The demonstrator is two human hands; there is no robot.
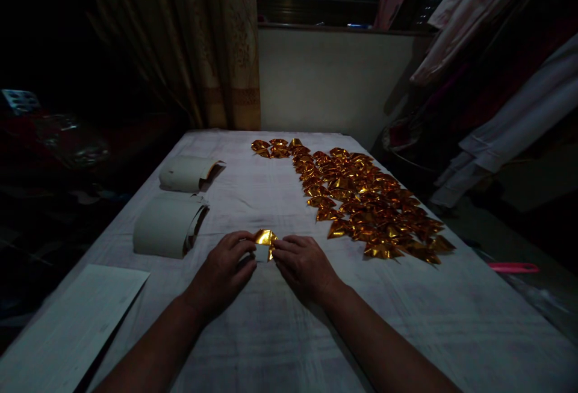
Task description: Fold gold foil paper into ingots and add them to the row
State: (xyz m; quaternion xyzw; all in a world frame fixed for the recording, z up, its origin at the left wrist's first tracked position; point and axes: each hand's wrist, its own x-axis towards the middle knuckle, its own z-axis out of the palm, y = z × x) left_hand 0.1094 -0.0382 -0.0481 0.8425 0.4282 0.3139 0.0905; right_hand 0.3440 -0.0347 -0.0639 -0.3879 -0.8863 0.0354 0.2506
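A small sheet of gold foil paper (265,238), partly folded, is held low over the table between my two hands. Its pale underside shows below the shiny gold part. My left hand (228,263) pinches its left edge with thumb and fingers. On the other side, my right hand (303,263) grips the right edge, fingers bent together. Many folded gold paper ingots (361,200) lie in a wide heap to the right and beyond my hands.
Two curled stacks of pale paper (165,224) stand at the left, with a flat white board (76,321) nearer me. The table (271,345) wears a pale checked cloth. A curtain (217,50) hangs behind; clothes (510,122) hang at right, above a pink handle (515,267).
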